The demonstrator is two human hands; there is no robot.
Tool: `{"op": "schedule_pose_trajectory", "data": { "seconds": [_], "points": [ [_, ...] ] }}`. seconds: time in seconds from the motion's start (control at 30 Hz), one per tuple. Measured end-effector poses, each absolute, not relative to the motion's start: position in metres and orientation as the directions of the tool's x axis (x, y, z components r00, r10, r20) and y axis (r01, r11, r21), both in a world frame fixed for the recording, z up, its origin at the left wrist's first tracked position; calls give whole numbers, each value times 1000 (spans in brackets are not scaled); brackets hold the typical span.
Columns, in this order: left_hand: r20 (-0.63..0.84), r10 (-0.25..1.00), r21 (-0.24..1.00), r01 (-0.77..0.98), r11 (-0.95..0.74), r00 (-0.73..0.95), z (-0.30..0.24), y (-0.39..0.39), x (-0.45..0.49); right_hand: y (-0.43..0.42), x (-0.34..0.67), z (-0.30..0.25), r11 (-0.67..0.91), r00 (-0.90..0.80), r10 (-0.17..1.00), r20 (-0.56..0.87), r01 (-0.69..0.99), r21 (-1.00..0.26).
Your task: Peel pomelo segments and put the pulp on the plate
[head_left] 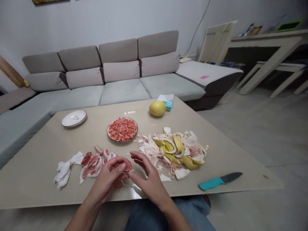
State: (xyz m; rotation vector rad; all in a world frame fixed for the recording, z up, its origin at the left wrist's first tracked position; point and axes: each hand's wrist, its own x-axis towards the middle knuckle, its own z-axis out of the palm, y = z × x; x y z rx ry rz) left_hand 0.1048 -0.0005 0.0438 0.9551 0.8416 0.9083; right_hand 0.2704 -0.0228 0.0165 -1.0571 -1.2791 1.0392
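My left hand [113, 173] is closed around a red pomelo segment [128, 165] above the front of the table. Close by on the right, my right hand [148, 176] has its thumb and fingers apart, the thumb tip at or near the segment; contact is unclear. Beneath my hands lies another piece of red flesh, partly hidden. Several red pomelo segments [93, 165] with white membrane lie left of my left hand. Beyond my hands, a plate [108, 136] holds a heap of peeled red flesh. A pile of yellow rind [178, 144] and pale membrane spreads right of my right hand.
A knife with a turquoise handle [211, 183] lies near the front right edge. Crumpled tissue [64, 173] is at the left. Farther back are a white plate [73, 118], a whole yellow pomelo [157, 108] and a tissue pack [169, 105]. A grey sofa [122, 89] stands behind the table.
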Motion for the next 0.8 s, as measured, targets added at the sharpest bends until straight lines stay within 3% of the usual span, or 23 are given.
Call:
{"op": "schedule_pose_trajectory", "data": {
  "seconds": [0.1, 0.37, 0.63, 0.8],
  "points": [
    [-223, 927, 922, -243, 300, 300, 41, 0, 106, -18, 271, 12, 193, 172, 964, 203, 73, -978],
    [-141, 939, 937, -263, 228, 314, 41, 1, 119, -22, 265, 12, 148, 136, 982, 134, -104, -984],
    [-109, 946, 983, -109, 148, 305, 40, 2, 115, -23, 274, 20, 235, 74, 968, 240, 70, -970],
    [-136, 931, 965, -166, 202, 339, 39, -1, 111, -24, 274, 22, 220, 80, 972, 223, 44, -975]
  ]
}}
